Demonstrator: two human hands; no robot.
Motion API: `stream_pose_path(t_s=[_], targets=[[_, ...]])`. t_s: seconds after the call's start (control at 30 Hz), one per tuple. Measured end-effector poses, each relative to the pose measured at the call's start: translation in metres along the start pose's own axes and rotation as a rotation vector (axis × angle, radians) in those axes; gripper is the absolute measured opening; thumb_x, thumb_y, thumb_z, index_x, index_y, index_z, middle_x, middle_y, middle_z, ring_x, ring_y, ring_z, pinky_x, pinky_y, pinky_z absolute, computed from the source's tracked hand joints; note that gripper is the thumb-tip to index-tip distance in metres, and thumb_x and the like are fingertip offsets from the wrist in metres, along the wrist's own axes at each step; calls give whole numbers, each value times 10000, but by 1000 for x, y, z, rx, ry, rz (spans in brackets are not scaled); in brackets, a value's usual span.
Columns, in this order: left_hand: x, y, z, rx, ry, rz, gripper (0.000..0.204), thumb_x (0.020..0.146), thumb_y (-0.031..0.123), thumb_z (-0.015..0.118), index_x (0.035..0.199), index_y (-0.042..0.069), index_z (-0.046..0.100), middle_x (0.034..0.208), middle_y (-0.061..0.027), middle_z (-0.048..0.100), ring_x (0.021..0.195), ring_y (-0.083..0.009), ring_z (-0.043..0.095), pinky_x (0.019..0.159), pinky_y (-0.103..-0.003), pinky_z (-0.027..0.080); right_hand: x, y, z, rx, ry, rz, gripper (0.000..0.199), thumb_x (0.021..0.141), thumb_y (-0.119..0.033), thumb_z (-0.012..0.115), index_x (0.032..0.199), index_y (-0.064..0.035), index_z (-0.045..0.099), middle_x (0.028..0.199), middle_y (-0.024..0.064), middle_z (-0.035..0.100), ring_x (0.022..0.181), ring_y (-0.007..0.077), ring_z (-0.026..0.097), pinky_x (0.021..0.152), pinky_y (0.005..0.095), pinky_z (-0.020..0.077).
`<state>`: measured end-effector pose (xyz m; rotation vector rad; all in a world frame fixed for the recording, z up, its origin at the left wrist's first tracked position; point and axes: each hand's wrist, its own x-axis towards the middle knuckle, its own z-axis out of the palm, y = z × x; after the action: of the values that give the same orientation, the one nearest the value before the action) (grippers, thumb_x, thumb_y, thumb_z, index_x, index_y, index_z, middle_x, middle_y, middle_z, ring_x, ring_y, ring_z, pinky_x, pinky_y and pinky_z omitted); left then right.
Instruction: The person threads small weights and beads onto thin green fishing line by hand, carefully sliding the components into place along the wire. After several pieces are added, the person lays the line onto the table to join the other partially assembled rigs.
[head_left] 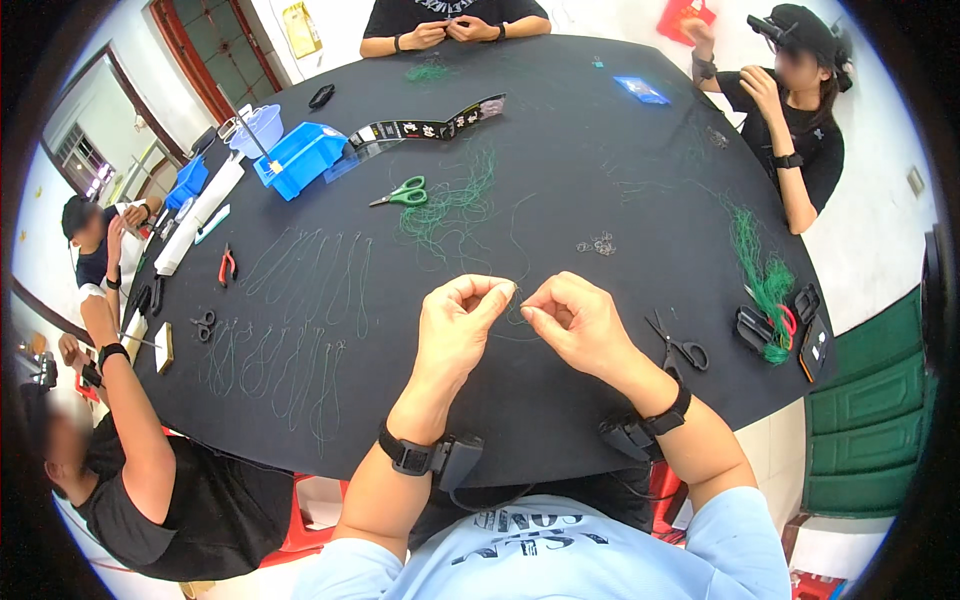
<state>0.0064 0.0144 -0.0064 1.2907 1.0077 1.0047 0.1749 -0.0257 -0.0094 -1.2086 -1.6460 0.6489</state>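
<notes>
My left hand (455, 325) and my right hand (582, 322) are raised over the near middle of the black table. Both pinch thumb against forefinger, with the fingertips almost meeting. A thin green line (516, 232) runs down to the fingertips and curves below them; any small piece held with it is too small to make out. Beyond my hands lies a loose green tangle of line (450, 205), with green-handled scissors (408, 192) on its left edge. A small pile of metal bits (597, 244) rests past my right hand. Black scissors (680, 348) lie beside my right forearm.
Looped green lines (285, 365) lie in rows at left, near red-handled pliers (228, 265) and small dark scissors (204, 325). A blue bin (300, 165) stands far left. A green bundle of line (760, 265) hangs over black cases at right. Several other people sit around the table.
</notes>
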Motion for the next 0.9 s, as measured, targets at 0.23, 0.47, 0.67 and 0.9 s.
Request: stream_pose_path(t_s=[0.23,0.47,0.67,0.9], targets=[[0,-3,2,-8,4,-13,164,874,134,660,954,-9,663,851,-16,658,754,-61,577,688,-208,454,-1,-3,0,-163,-36,-208,102,768,-25,662,838,-34,588,762,95,539,657,230,586,584,324,477],[-4,1,9,511,-50,264,173,799,152,689,887,3,681,813,-53,624,747,-87,580,647,-240,451,7,-17,-17,-392,11,-353,123,789,-22,642,884,-35,565,815,121,520,724,304,579,615,358,476],[-5,-2,7,295,-194,254,122,844,125,676,888,12,677,808,-8,611,717,-60,539,614,-194,414,13,3,-24,-72,13,-47,83,841,-104,656,848,-30,621,762,56,541,657,138,529,591,288,441],[-2,-4,7,-1,46,183,107,872,108,664,895,4,665,822,14,612,697,-27,539,607,-171,424,2,11,1,86,-63,54,111,839,-125,667,840,-25,621,731,35,519,628,116,496,569,270,417]])
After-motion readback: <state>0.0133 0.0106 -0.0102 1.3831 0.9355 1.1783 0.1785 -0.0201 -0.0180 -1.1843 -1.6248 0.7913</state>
